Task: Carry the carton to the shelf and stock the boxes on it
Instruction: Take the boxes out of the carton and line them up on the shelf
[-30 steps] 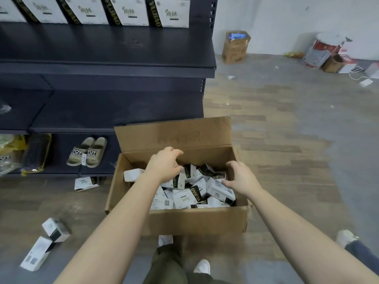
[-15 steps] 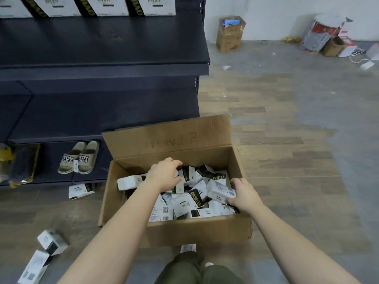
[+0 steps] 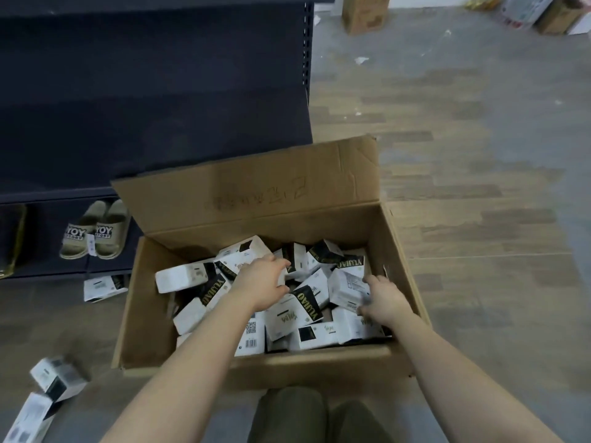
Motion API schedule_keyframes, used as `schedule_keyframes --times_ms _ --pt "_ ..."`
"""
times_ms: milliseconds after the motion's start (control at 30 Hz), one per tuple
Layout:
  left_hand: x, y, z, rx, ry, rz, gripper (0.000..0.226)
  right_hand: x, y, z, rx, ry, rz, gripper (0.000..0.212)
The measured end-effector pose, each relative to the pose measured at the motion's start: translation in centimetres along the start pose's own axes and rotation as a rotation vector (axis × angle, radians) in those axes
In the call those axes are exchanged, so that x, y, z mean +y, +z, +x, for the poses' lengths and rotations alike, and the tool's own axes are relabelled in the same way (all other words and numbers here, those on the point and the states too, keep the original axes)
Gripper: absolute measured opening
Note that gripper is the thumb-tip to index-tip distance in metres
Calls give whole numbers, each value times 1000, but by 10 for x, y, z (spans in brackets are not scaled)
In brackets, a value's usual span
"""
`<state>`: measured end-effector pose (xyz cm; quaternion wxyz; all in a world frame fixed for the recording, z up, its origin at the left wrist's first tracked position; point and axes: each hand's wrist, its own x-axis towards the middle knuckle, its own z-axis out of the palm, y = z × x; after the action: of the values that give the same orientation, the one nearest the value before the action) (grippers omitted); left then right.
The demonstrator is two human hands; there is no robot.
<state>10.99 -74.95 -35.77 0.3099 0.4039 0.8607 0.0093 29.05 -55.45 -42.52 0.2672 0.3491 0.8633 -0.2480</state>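
A brown cardboard carton (image 3: pixel 198 318) sits open on the grey wood-pattern floor (image 3: pixel 479 219) just in front of the dark blue metal shelf (image 3: pixel 160 91), with its far flap standing up at 12 o'clock and faint handwriting on it. Inside lies a loose heap of small white-and-black cardboard boxes (image 3: pixel 297 311), some lettered YUJIAO, tipped every way. Both hands reach in from 6 o'clock. The left hand (image 3: pixel 262 282) is over the heap's middle, knuckles up, fingers curled down round the edge of a white centre box (image 3: pixel 287 278). The right hand (image 3: pixel 385 302) is at the carton's 3 o'clock wall, with thumb and fingers pinching a white side box (image 3: pixel 347 287) by its near corner. On the shelf's lowest board, at 10 o'clock from the carton, rests a pair of beige slippers (image 3: pixel 96 231) with black printed straps. One more white box (image 3: pixel 105 286) lies on the floor at the shelf's foot, and two others (image 3: pixel 57 378) lie at 8 o'clock, blurred. Dark green trouser knees (image 3: pixel 287 414) show at 6 o'clock. Far off at 12 o'clock stands a small brown cardboard box (image 3: pixel 366 12) by the wall – with other clutter at 1 o'clock too cropped to make out
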Motion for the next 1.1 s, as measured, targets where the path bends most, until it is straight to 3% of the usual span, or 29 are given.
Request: schedule_keyframes --times_ms 267,467,567,700,900,1100 --pt "-20 60 41 -17 -38 17 57 19 35 71 -81 -17 -67 74" --pt "-28 91 60 -25 -53 5 53 28 61 106 -157 -20 -121 117" --pt "-33 100 64 -19 -56 -13 53 32 70 115 -165 -26 -129 128" --pt "-38 103 64 -16 -71 -20 55 36 75 121 -157 -36 -134 126" --pt "-42 99 59 -7 -99 -35 55 27 74 113 -97 -61 -170 101" --pt "-30 76 33 -18 -90 -42 54 7 46 83 -32 -92 -52 110"
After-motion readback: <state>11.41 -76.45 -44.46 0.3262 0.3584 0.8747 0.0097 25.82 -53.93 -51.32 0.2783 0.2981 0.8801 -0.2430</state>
